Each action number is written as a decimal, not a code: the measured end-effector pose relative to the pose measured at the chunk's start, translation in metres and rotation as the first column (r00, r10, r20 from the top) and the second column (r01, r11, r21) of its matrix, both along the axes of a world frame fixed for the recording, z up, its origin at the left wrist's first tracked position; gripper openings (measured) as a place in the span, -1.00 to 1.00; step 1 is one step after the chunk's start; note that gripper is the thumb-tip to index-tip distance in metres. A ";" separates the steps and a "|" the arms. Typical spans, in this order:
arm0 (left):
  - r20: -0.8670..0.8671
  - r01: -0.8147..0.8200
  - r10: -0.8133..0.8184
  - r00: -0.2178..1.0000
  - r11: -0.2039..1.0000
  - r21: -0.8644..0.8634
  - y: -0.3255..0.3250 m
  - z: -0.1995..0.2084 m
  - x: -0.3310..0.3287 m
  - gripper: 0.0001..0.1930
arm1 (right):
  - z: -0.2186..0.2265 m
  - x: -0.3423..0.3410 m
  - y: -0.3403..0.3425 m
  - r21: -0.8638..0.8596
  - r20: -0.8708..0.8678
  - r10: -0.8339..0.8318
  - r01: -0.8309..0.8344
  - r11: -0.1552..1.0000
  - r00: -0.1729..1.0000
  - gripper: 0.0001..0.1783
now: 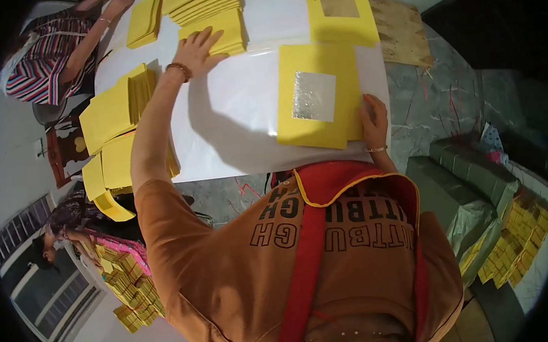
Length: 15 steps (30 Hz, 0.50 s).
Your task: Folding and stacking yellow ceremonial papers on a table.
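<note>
My left hand (197, 53) reaches to the far side of the white table, its fingers spread flat on a stack of yellow paper (232, 32). Close to the table's right edge, my right hand (375, 121) has curled fingers against the right edge of a pile of yellow sheets (353, 114). Whether it pinches any sheet is hidden. On the top sheet of that pile lies a silver foil square (315, 97). Beyond it is another yellow sheet (345, 34) with a duller gold-toned square (338, 1).
More yellow bundles (107, 115) line the left side of the white table (236, 154). A person in a striped top (46, 74) works at the far left. Another person (73, 234) is low at left by heaped yellow bundles (128, 287). Green-grey wrapped blocks (454, 180) stand at right.
</note>
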<state>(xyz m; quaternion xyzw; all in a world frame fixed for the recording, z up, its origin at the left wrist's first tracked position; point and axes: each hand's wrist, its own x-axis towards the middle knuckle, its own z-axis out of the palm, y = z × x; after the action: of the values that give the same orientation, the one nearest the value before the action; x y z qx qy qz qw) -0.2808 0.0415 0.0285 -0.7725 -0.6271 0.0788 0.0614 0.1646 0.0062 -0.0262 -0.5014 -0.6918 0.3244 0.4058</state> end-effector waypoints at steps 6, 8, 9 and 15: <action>-0.070 0.021 -0.012 0.998 0.991 0.134 0.004 0.024 0.005 -0.43 | 0.018 0.003 0.000 -0.271 -0.184 -0.042 -0.010 0.963 0.982 -0.74; 0.061 0.012 -0.026 0.998 0.975 0.221 0.002 0.027 0.027 -0.47 | 0.016 0.002 -0.002 -0.332 -0.197 -0.007 -0.060 0.941 0.980 -0.74; 0.187 -0.018 -0.040 0.982 0.953 0.302 -0.001 0.028 0.043 -0.51 | 0.017 0.000 -0.003 -0.336 -0.195 -0.012 -0.055 0.940 0.981 -0.74; 0.826 -0.295 0.453 0.336 0.884 -0.364 -0.069 -0.013 0.163 -0.35 | 0.023 0.000 -0.003 -0.528 -0.278 -0.019 -0.136 0.838 0.961 -0.71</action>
<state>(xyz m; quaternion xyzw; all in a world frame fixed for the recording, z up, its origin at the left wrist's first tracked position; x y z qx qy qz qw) -0.1174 -0.0279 0.0154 -0.5311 -0.7142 -0.2832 -0.3573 0.1650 0.0036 -0.0034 -0.5248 -0.5245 0.5847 0.3282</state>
